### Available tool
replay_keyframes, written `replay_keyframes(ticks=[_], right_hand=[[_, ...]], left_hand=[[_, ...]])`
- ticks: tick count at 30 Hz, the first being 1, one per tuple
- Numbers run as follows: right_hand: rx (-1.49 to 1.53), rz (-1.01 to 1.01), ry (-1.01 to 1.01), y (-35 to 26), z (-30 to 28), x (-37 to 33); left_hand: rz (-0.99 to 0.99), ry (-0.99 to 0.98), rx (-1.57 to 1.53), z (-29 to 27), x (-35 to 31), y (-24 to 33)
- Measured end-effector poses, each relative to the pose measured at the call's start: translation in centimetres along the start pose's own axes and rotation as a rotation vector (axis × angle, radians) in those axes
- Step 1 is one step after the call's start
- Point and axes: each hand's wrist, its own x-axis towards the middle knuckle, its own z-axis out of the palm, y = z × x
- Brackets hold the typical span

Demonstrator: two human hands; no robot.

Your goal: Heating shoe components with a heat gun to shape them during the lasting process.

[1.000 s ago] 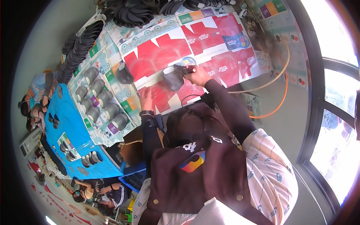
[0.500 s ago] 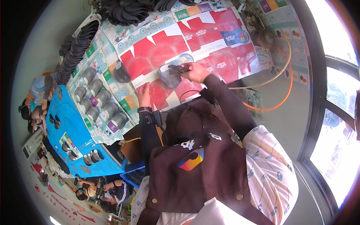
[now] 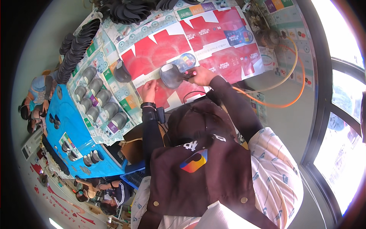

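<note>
My right hand (image 3: pixel 203 76) is closed around a dark hand tool (image 3: pixel 188 74) with pink-red ends; its exact kind is hard to make out. The tool's front end meets the right edge of a dark grey, rounded pad (image 3: pixel 172 81) with a lighter patch on top. This pad lies over the red-and-white printed sheet (image 3: pixel 160 45). Left of the pad, my left hand (image 3: pixel 149 91) rests low over the sheet, fingers partly bent and fingertips close to the pad's edge. Nothing shows in it. Another dark curved pad (image 3: pixel 122 72) lies beyond it on the left.
Several grey pads (image 3: pixel 103 97) lie in rows at left. Stacked black curved pieces (image 3: pixel 79 49) line the far left edge, with more (image 3: pixel 127 13) at the back. An orange hose (image 3: pixel 284 105) loops at right. Other people (image 3: pixel 110 194) work beyond the blue table (image 3: pixel 70 126).
My left hand has shifted slightly right, toward the pad, and its fingers have bent. The tool and my right hand have moved a little right, uncovering more of the pad.
</note>
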Motion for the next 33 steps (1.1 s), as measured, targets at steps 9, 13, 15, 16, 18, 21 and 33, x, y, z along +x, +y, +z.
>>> replay_keyframes(ticks=[9,13,15,16,18,21,33], right_hand=[[0.027,-0.087,-0.034,-0.1,1.1,-0.9],[-0.076,-0.084,-0.013,0.6,0.1,-1.1],[-0.082,-0.049,0.06,0.5,-0.8,-1.6],[-0.094,-0.058,0.058,0.7,-1.1,-1.7],[-0.053,-0.073,0.237,0.3,-1.5,-1.8],[0.049,-0.041,0.242,0.7,-0.8,-2.0],[0.42,0.048,0.268,0.9,-3.6,-6.7]], left_hand=[[0.03,0.031,0.081,1.4,1.1,-0.8],[0.036,0.01,0.242,1.6,1.5,-0.5],[0.073,-0.017,0.373,2.0,1.6,0.2],[0.104,-0.047,0.508,2.4,1.5,0.9],[0.129,-0.017,0.558,2.0,1.1,1.7],[0.274,-0.018,0.834,-0.4,2.0,0.1],[0.3,-0.056,-0.005,-14.5,-8.7,0.9]])
